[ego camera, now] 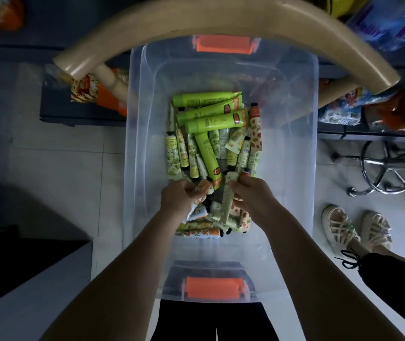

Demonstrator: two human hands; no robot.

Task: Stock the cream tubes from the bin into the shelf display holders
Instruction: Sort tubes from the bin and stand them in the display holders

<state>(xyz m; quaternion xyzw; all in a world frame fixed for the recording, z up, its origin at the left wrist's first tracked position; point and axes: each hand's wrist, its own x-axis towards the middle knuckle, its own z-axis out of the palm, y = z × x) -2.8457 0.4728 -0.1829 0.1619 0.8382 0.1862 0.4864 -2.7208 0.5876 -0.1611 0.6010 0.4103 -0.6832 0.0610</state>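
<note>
A clear plastic bin with orange latches stands on a chair below me. Inside lie several cream tubes: bright green ones at the far end, and small patterned cream and orange ones nearer me. Both my hands reach into the near end of the bin. My left hand grips small orange-patterned tubes. My right hand pinches a pale cream tube that hangs downward, with other tubes under its fingers. The shelf display holders are out of view.
A beige curved chair back arches over the bin's far end. Shelves with packaged goods flank the bin left and right. A chrome stool base and another person's sandalled feet are on the tiled floor at right.
</note>
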